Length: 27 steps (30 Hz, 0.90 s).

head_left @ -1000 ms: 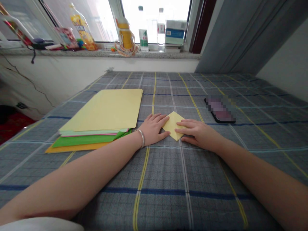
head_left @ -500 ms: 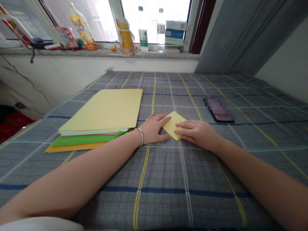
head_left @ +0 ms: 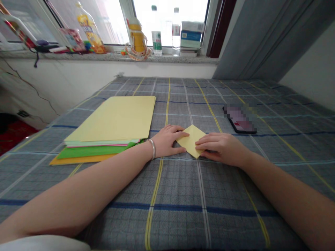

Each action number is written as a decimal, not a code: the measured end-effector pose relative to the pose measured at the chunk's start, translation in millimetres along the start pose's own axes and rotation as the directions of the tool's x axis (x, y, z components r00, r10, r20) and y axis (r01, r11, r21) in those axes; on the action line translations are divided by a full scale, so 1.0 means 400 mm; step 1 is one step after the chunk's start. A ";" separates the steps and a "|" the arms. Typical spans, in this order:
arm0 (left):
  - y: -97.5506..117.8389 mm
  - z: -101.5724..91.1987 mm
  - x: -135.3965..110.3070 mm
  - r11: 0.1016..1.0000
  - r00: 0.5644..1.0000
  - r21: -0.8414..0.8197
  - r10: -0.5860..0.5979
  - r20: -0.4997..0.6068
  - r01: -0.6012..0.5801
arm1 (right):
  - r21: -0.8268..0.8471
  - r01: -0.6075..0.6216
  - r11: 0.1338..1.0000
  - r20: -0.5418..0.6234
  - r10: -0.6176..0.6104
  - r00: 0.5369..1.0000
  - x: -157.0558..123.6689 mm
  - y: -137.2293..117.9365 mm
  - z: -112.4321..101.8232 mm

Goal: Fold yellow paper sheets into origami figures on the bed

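A small folded yellow paper [head_left: 192, 137], diamond-shaped, lies on the plaid cloth between my two hands. My left hand [head_left: 167, 140], with a silver bangle at the wrist, lies flat at its left corner. Its index fingertip rests on the paper, and the thumb is spread apart near the lower left edge. At the right corner my right hand [head_left: 221, 148] is closed on the paper, fingers on top and thumb tucked by the lower edge. The underside of the paper is hidden.
Left of my hands is a stack of coloured paper sheets [head_left: 115, 118], yellow on top, green and orange below. A phone [head_left: 240, 120] lies to the right on the plaid cloth [head_left: 172, 223]. Bottles and boxes line the windowsill [head_left: 167, 59].
The folded paper has shifted slightly right and toward me, its lower tip now lower. My right hand has moved a little right with it, while my left hand stays nearly in place.
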<state>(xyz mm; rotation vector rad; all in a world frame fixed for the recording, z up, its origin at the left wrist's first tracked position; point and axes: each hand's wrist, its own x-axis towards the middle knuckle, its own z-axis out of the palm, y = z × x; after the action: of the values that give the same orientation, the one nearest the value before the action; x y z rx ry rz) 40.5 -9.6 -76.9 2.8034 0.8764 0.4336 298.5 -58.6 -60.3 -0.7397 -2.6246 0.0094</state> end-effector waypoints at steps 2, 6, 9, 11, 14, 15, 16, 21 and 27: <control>0.003 -0.002 -0.001 1.000 1.000 -0.025 0.007 0.013 -0.007 | 0.009 -0.007 1.000 0.037 0.007 0.999 -0.001 -0.006 -0.003; 0.005 -0.003 -0.003 0.999 1.000 -0.046 -0.002 0.023 0.003 | 0.012 -0.015 1.000 0.109 0.013 0.994 -0.003 -0.009 -0.004; 0.005 -0.002 -0.003 0.999 1.000 -0.045 -0.005 0.026 0.006 | 0.015 -0.025 1.000 0.115 0.023 0.993 -0.003 -0.008 -0.005; 0.005 -0.002 -0.003 0.999 1.000 -0.038 -0.005 0.030 0.007 | 0.018 -0.028 0.999 0.116 0.026 0.993 -0.004 -0.007 -0.005; 0.004 0.000 -0.003 1.000 1.000 -0.024 -0.002 0.031 0.003 | 0.040 -0.045 0.998 0.113 0.040 0.993 -0.005 -0.003 -0.005; 0.004 0.000 -0.003 1.000 1.000 -0.021 0.001 0.029 -0.001 | 0.048 -0.052 0.997 0.109 0.047 0.993 -0.006 -0.001 -0.004; 0.003 0.001 -0.004 1.000 1.000 -0.020 0.005 0.027 -0.004 | 0.056 -0.058 0.997 0.106 0.052 0.993 -0.007 0.002 -0.002; 0.004 0.002 -0.006 1.000 1.000 -0.025 0.005 0.030 -0.004 | 0.075 -0.064 0.995 0.109 0.055 0.992 -0.008 0.009 0.001; 0.010 0.002 -0.007 1.000 1.000 -0.003 0.005 0.030 -0.005 | 0.041 -0.063 0.997 0.108 0.059 0.992 -0.001 -0.006 -0.001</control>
<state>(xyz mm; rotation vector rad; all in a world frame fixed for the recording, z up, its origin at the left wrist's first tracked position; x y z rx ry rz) 40.6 -14.7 -77.3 2.8025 0.8613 0.3918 297.7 -60.7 -59.9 -0.8251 -2.6914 0.1273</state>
